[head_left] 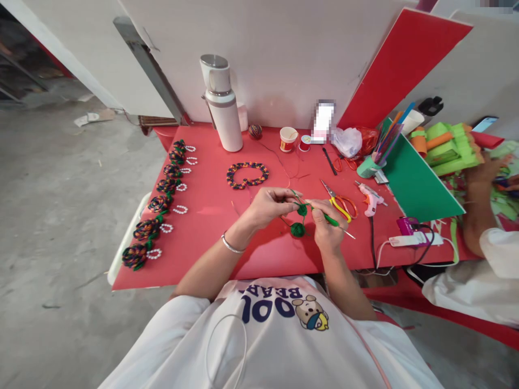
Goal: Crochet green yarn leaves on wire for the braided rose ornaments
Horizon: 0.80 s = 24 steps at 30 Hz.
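My left hand (271, 205) is closed in a pinch on green yarn (301, 209) above the red table (211, 216). My right hand (326, 227) is closed around a green-handled crochet hook (333, 221), its tip at a small green crocheted piece between the hands. A green yarn ball (297, 230) lies just below the hands, with a strand running up to them. A silver bangle (231, 246) is on my left wrist.
A row of several multicoloured yarn flowers with pearl rings (160, 203) lines the table's left edge. A yarn heart (247, 175), white flask (222, 105), scissors (339, 201), glue gun (370, 198) and power strip (409, 237) lie around. Another person (482, 216) works with green paper at right.
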{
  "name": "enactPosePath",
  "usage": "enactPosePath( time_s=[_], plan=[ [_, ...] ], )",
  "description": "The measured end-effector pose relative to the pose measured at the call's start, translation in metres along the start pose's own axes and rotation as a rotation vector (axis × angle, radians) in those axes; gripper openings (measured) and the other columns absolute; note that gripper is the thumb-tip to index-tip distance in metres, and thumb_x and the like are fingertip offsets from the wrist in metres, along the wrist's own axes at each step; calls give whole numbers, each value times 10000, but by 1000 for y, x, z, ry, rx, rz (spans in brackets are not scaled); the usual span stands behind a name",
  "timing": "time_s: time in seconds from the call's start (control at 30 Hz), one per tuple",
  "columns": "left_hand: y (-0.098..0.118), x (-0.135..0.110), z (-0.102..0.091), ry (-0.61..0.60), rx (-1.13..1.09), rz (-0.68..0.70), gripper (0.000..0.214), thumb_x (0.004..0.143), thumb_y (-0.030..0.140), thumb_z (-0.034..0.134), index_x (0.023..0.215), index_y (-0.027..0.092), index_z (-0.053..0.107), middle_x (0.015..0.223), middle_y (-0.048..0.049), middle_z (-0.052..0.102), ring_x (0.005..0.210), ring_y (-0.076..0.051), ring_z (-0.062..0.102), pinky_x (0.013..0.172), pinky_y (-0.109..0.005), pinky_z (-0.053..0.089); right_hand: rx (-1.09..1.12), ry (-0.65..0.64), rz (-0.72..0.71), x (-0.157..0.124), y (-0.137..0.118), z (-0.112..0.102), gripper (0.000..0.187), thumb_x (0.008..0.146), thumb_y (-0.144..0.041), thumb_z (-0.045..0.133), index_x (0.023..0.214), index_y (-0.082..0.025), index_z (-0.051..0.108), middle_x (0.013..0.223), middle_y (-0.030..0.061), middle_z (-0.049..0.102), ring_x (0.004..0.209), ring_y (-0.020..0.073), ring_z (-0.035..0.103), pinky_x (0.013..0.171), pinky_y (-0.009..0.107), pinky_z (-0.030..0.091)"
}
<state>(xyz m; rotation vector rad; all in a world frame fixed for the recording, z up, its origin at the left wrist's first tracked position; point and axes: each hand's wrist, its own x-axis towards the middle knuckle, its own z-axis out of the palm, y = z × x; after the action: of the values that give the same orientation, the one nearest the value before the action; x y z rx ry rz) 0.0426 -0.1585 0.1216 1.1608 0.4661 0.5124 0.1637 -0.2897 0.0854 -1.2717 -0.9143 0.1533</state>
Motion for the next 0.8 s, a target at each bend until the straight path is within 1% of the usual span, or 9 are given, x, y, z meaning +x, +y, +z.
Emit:
enactPosePath(
  time_s=[0.1, 0.2, 0.27, 0.3, 0.37, 0.47, 0.6, 0.7, 0.8],
  plan=[
    [7, -1, -3, -46, 25, -24, 370, 577, 273, 925, 899, 126, 818, 703, -52, 737, 569, -93, 570, 511, -207, 419, 147, -90, 110, 9, 3, -7, 196, 869, -496, 745, 885, -310, 805, 924, 32, 818, 873, 226, 735, 760, 393, 577],
    [13, -2, -4, -83, 40, -54, 353, 573, 313, 932, 850, 129, 816, 647, -37, 706, 511, -76, 509, 463, -205, 384, 239, -202, 206, 22, 3, -17, 278, 822, -567, 767, 836, -292, 804, 881, 49, 818, 776, 217, 715, 580, 328, 506],
    [15, -2, -5, -94, 32, -64, 350, 567, 314, 932, 841, 129, 816, 615, -25, 680, 500, -76, 500, 454, -206, 375, 275, -275, 248, 31, 2, -24, 316, 792, -593, 786, 802, -278, 803, 857, 59, 816, 715, 204, 692, 531, 308, 461],
    [15, -1, -5, -96, 28, -68, 345, 569, 304, 927, 844, 129, 817, 601, -20, 668, 494, -74, 495, 453, -207, 372, 285, -312, 259, 35, 0, -27, 326, 785, -599, 791, 793, -273, 804, 855, 63, 817, 699, 200, 686, 532, 308, 460],
    [14, -1, -5, -94, 28, -71, 320, 585, 281, 912, 848, 126, 817, 597, -17, 661, 480, -67, 478, 455, -211, 367, 284, -392, 256, 41, -2, -33, 320, 800, -590, 784, 803, -271, 810, 880, 70, 823, 709, 202, 694, 576, 331, 499],
    [13, -1, -4, -68, 48, -50, 276, 612, 267, 886, 837, 124, 815, 638, -36, 689, 476, -61, 463, 456, -216, 359, 234, -469, 213, 46, -6, -39, 294, 846, -557, 755, 846, -270, 822, 937, 83, 830, 796, 229, 731, 683, 385, 563],
    [14, -1, -3, -35, 99, -28, 254, 641, 257, 857, 857, 128, 821, 664, -47, 705, 509, -69, 473, 473, -217, 362, 158, -462, 186, 47, -9, -43, 289, 860, -552, 743, 866, -274, 824, 959, 83, 831, 938, 266, 757, 759, 417, 593],
    [14, -1, -2, -14, 131, -13, 248, 638, 232, 847, 861, 125, 822, 745, -67, 738, 561, -79, 511, 497, -215, 382, 149, -442, 156, 46, -10, -42, 265, 883, -528, 725, 873, -282, 823, 959, 72, 832, 948, 267, 764, 780, 429, 601],
    [12, -1, -2, 0, 130, -2, 278, 627, 214, 848, 889, 125, 823, 720, -55, 720, 617, -102, 564, 537, -218, 418, 132, -436, 133, 45, -11, -40, 254, 897, -516, 712, 874, -290, 824, 963, 66, 833, 953, 272, 768, 823, 452, 603]
  ],
)
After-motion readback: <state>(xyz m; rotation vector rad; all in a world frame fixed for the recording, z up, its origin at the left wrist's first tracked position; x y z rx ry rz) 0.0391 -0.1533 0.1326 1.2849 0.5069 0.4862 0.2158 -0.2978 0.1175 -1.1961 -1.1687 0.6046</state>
